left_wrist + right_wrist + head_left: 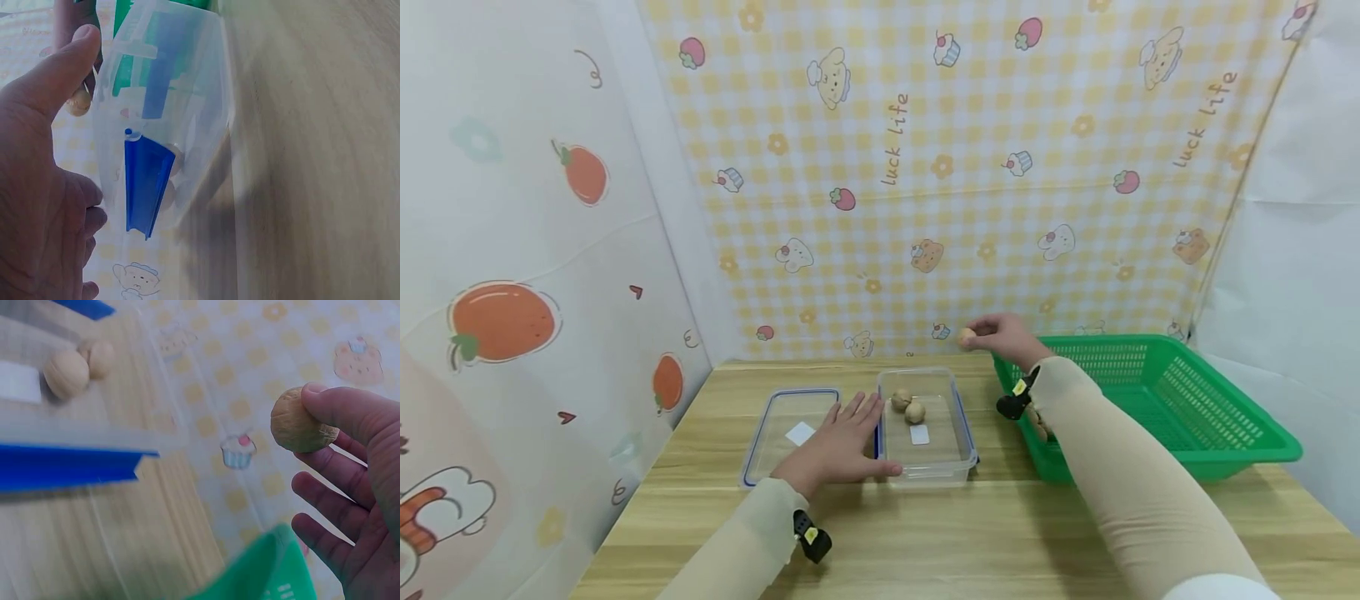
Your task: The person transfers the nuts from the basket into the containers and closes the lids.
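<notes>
My right hand [1011,340] pinches a walnut [300,422] between thumb and fingers. It is raised above the table, between the container and the green basket. A clear plastic container [936,477] with blue-edged side flaps stands in the middle, and two walnuts [914,413] lie inside it toward the left. At the container's left side is my left hand [842,446], its fingers spread along the rim and the thumb reaching to the front corner. Left of the container, a clear lid [778,407] with a blue seal lies flat, partly hidden by that hand.
A green perforated basket [1247,417] takes up the right side of the table. Some walnuts [1037,423] show at its left end, mostly hidden behind my right forearm. Behind the wooden table [940,542] hangs a checked cloth [970,208], with a white printed sheet [617,333] at left.
</notes>
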`<action>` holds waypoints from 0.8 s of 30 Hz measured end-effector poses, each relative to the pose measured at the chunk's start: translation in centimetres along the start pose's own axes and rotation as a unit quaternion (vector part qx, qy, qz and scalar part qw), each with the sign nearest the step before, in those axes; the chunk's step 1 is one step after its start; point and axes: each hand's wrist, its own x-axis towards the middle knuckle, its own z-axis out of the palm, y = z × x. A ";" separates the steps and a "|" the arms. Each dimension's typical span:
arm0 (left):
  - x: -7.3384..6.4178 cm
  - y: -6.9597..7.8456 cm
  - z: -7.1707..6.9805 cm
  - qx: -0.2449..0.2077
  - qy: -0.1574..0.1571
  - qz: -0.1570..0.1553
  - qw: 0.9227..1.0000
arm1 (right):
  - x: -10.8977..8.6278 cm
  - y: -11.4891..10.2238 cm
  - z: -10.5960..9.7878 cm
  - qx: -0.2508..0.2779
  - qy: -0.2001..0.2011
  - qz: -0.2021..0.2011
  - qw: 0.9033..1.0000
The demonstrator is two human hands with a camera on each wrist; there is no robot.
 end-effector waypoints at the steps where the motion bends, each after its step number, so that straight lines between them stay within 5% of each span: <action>1: -0.1 -0.1 -0.1 -0.002 -0.001 0.003 1.000 | 0.1 -0.2 0.4 0.001 -0.002 0.000 1.000; 24: -0.8 -0.5 -0.4 -0.014 0.008 0.027 1.000 | 0.2 -1.5 8.4 0.041 -0.024 -0.027 0.999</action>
